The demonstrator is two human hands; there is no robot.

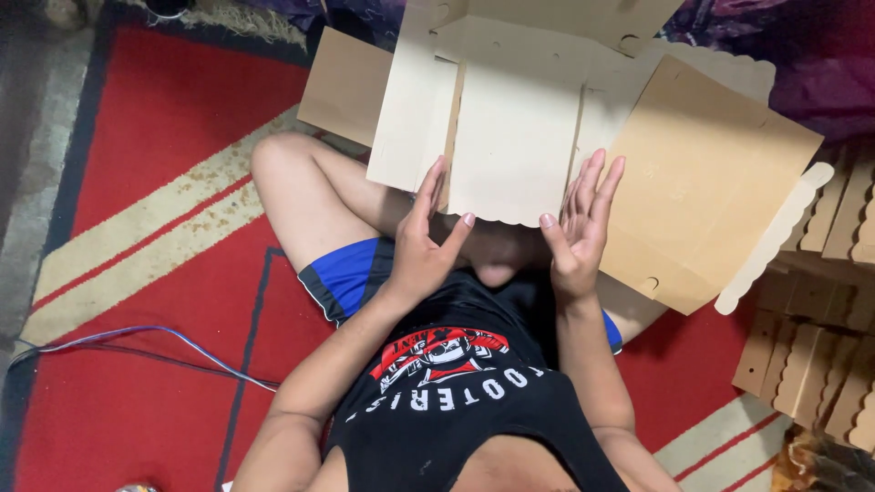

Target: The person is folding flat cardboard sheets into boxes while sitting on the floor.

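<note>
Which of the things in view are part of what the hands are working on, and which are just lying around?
In hand:
left hand
right hand
flat cream box blank, both hands open at its scalloped edge

Lying about:
brown box blank
stack of folded boxes
red rug
cable

Both forearms rise from the bottom of the frame toward its centre. The left hand (421, 248) is open, fingers together and pointing up. The right hand (580, 230) is open too, fingers spread, palm facing left.
</note>
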